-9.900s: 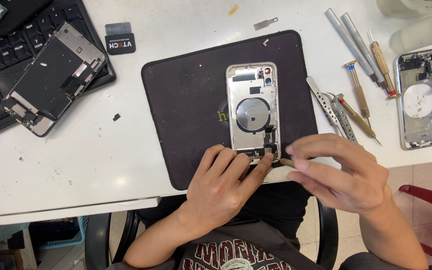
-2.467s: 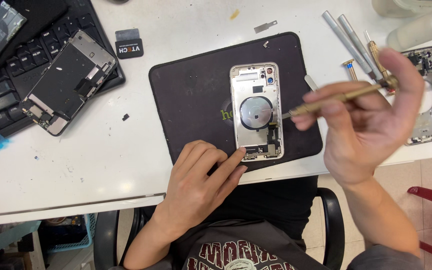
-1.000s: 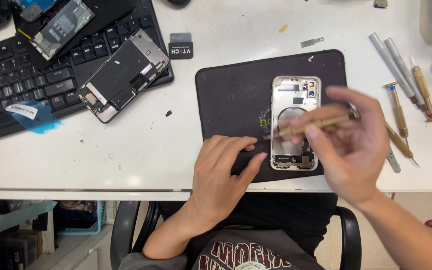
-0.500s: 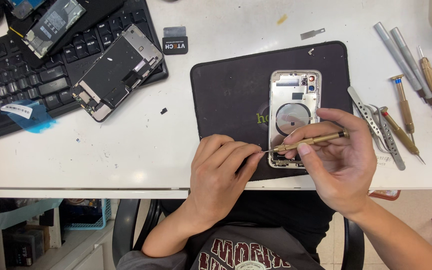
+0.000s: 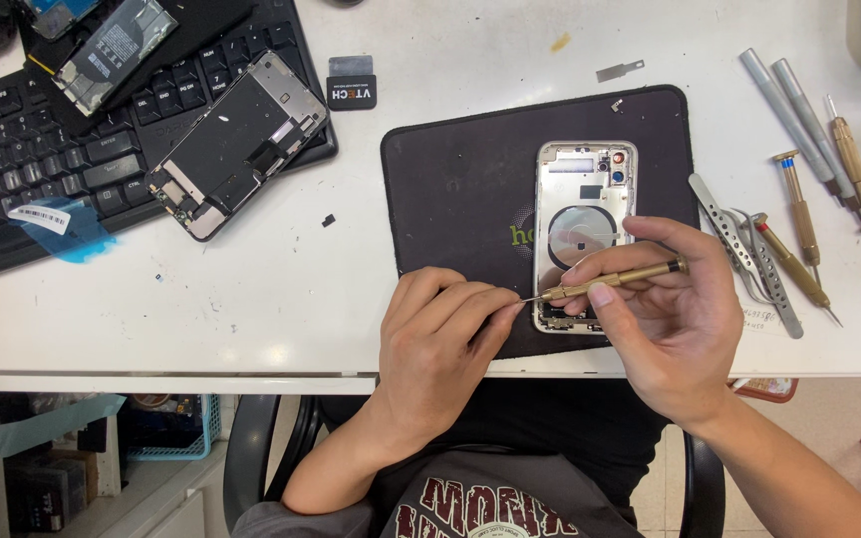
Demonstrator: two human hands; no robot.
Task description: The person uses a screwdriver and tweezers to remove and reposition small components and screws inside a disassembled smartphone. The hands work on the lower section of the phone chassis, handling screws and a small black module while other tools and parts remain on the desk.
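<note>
Between the two hands, at the near edge of the black mat point(image 5: 450, 179), a slim brass screwdriver point(image 5: 615, 281) is lying almost level, its tip pointing toward the left hand point(image 5: 440, 344). The right hand point(image 5: 665, 319) is grasping the shaft between thumb and fingers, well back from the tip. The left hand is curling loosely with its fingertips point(image 5: 505, 309) pinching together right at the tip; whether something tiny is sitting between them is too small to tell.

Just beyond the right hand's knuckles and partly under its fingers, the opened phone housing point(image 5: 585, 199) is lying flat on the mat. It is showing a pale metal frame, a round coil in the middle, camera openings at the far end and small dark parts at the near end.

Done well, I judge this step is asking for a steady tip, a light pinch, and both hands staying low over the mat so anything dropped lands on it.

Further right of the right hand, tweezers point(image 5: 729, 224) and more drivers point(image 5: 799, 214) are lying on the white desk point(image 5: 251, 299). Far left, a second phone assembly point(image 5: 236, 144) is resting on a keyboard point(image 5: 42, 159).
</note>
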